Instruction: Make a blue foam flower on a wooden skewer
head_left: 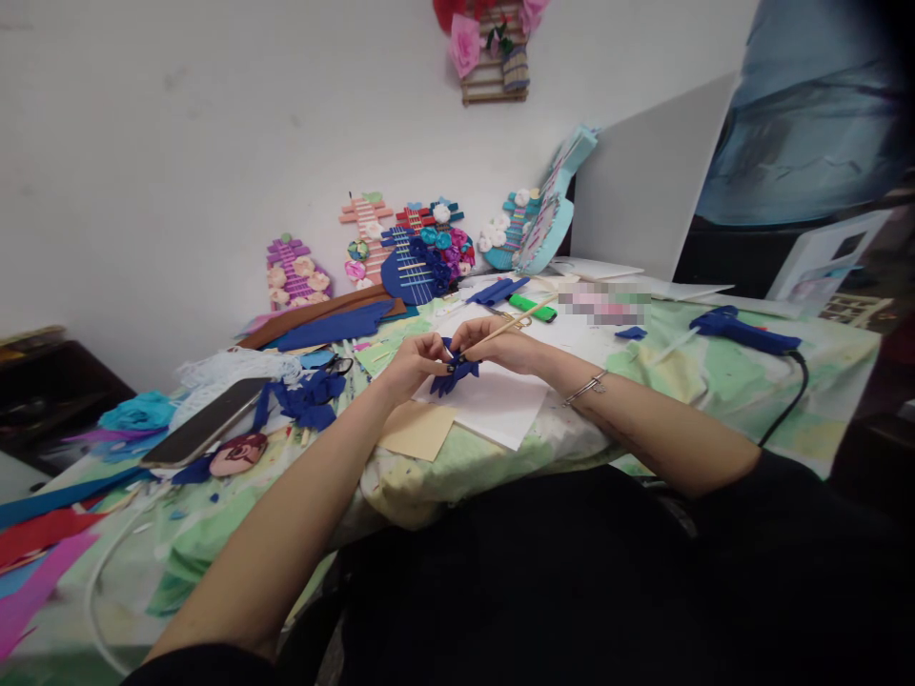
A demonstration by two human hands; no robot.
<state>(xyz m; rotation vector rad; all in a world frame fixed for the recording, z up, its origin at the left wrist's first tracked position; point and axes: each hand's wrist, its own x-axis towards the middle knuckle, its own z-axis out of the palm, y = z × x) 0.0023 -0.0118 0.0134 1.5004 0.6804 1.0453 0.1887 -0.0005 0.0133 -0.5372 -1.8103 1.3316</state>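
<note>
Over the front middle of the table, both hands meet at a dark blue flower [456, 378] made of petal-like pieces. My left hand [415, 367] pinches its left side between thumb and fingers. From the right, my right hand [504, 347] touches the flower with bent fingertips. A thin wooden stick [516, 321] lies across that hand, held with its lower end at the flower. Below the hands are white paper sheets [500, 405] and a tan paper piece [418, 429]. Fingers partly cover the flower's centre.
A blue glue gun [747, 332] with a black cord lies at right. At left are a phone [207, 421], blue scraps [311, 398] and a white cable [96, 581]. A green marker [533, 308] lies behind my hands. Decorated guitar shapes [411, 267] lean against the wall.
</note>
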